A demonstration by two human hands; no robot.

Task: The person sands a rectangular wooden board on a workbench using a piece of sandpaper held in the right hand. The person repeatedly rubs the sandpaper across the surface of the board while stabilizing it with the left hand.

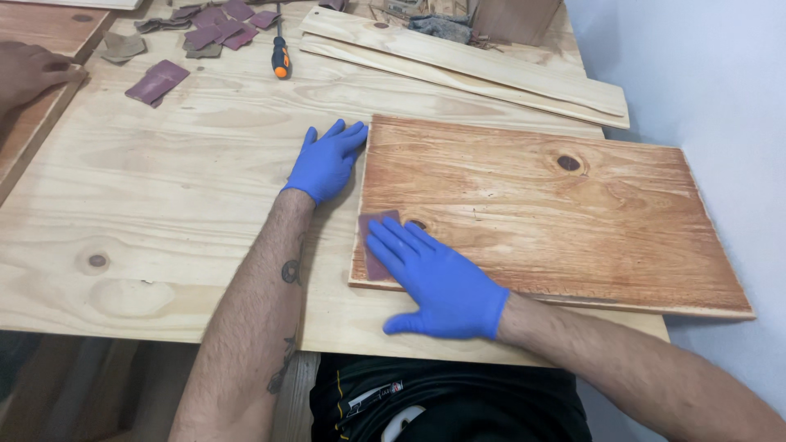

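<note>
Here the right hand [438, 282] pressed sandpaper [375, 245] flat, fingers spread, onto the stained board [540, 213] at its 8 o'clock corner, while the left hand [327, 160], open-palmed, braced the board's edge on the table [164, 205].

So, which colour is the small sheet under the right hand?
Dull reddish-purple sandpaper sheet, seen in the head view.

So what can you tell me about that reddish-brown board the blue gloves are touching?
The stained board is a flat rectangle of wood, reddish-brown with wavy grain and a dark knot near its top edge. It lies on the pale wooden table, reaching the table's right edge. The left hand, in a blue glove, rests flat on the table against its left edge. The right hand, also gloved, presses a small piece of maroon sandpaper on its near left corner.
</note>
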